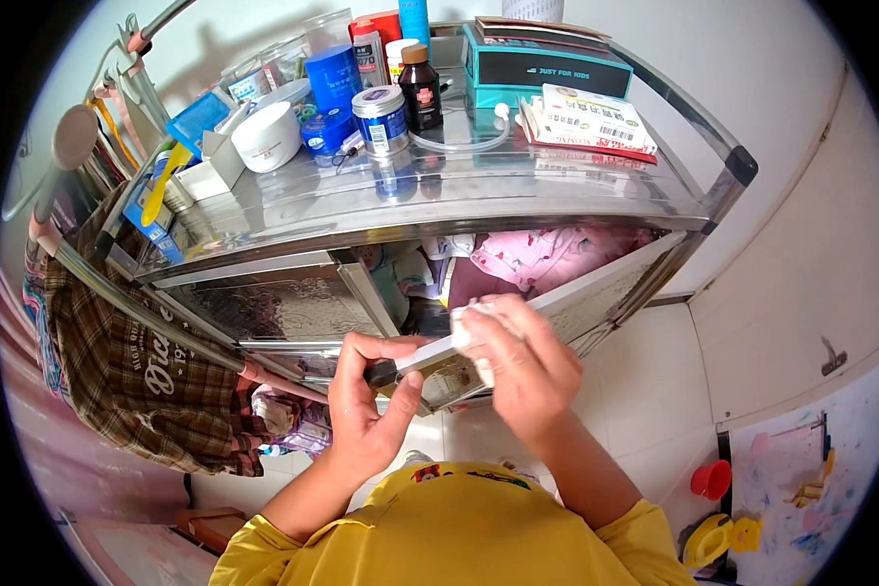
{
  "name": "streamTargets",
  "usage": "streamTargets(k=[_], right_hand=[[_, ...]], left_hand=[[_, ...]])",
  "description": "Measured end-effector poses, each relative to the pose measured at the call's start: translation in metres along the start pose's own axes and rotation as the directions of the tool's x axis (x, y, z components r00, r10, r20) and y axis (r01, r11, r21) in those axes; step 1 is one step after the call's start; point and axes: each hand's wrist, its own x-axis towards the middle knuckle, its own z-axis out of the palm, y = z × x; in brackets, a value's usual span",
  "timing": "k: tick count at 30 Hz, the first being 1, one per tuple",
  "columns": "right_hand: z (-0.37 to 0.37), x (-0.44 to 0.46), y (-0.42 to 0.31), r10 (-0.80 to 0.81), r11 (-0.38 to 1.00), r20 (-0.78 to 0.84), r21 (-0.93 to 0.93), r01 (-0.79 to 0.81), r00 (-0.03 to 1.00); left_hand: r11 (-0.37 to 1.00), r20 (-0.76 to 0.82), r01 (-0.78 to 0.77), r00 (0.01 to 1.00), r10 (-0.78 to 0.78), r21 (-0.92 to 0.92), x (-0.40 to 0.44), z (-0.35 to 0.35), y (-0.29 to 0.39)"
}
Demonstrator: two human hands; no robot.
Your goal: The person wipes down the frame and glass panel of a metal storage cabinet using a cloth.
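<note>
The cabinet door (566,295) on the right is swung out toward me, with a silver frame and a textured glass panel. Around its black near corner my left hand (366,410) is closed, thumb on one side and fingers on the other. My right hand (529,366) pinches a crumpled white cloth (465,337) and presses it against the frame's top edge. Behind the opened door, pink patterned clothing (537,256) and other folded fabric lie inside the cabinet. The left cabinet door (273,298) stays in place.
Bottles, jars and boxes stand on the metallic cabinet top (293,205), including a brown bottle (420,90) and a teal box (547,73). A plaid shirt (132,342) hangs at left on a rack. A red cup (711,480) sits at lower right.
</note>
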Motion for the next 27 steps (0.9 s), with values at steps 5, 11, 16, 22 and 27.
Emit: streamTargets(k=[5, 11, 16, 22, 27], right_hand=[[-0.013, 0.002, 0.007, 0.093, 0.992, 0.004, -0.083, -0.093, 0.996], [-0.003, 0.002, -0.009, 0.126, 0.987, 0.001, -0.104, -0.125, 0.992], [0.024, -0.001, -0.039, 0.081, 0.995, 0.086, 0.057, -0.086, 0.993], [0.024, -0.005, -0.030, 0.010, 0.999, 0.073, 0.036, -0.013, 0.997], [0.014, -0.005, -0.014, 0.018, 1.000, 0.020, -0.014, -0.018, 1.000]], left_hand=[[1.000, 0.045, -0.014, 0.999, 0.015, -0.008, 0.002, -0.004, -0.005], [0.986, 0.051, 0.047, 0.998, -0.039, -0.159, 0.003, -0.002, -0.004], [0.981, 0.082, -0.122, 0.991, 0.110, 0.150, 0.002, -0.008, -0.008], [0.997, 0.055, -0.041, 0.998, 0.037, 0.072, -0.004, -0.008, -0.012], [0.999, 0.034, 0.002, 0.999, 0.000, -0.052, -0.001, -0.004, -0.007]])
